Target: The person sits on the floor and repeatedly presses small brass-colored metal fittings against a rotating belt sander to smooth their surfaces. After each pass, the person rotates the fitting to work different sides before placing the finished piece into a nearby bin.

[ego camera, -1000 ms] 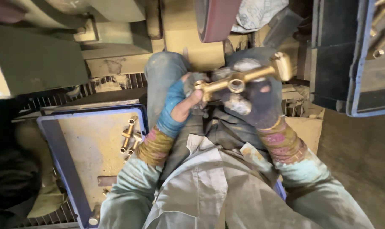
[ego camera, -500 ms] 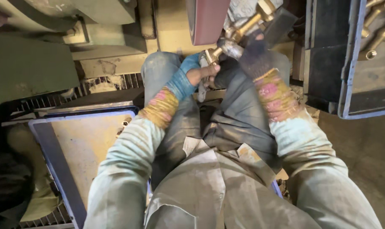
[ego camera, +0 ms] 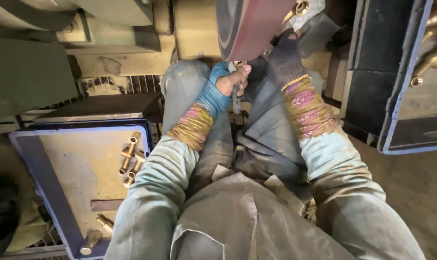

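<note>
Against the belt [ego camera: 250, 26], both gloved hands, left [ego camera: 228, 82] and right [ego camera: 285, 58], grip a brass fitting [ego camera: 300, 7], fingers closed, mid-grind; steady pressure seems needed next.

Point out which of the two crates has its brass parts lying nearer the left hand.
The blue-rimmed crate at lower left: its brass fittings lie just beside the left forearm, below the left hand. The other crate, with its own brass parts, sits far right.

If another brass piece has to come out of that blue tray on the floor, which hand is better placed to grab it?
Probably the left hand. The blue tray with the brass fittings lies right beside the left forearm. The right hand is up at the sanding belt, on the far side.
</note>
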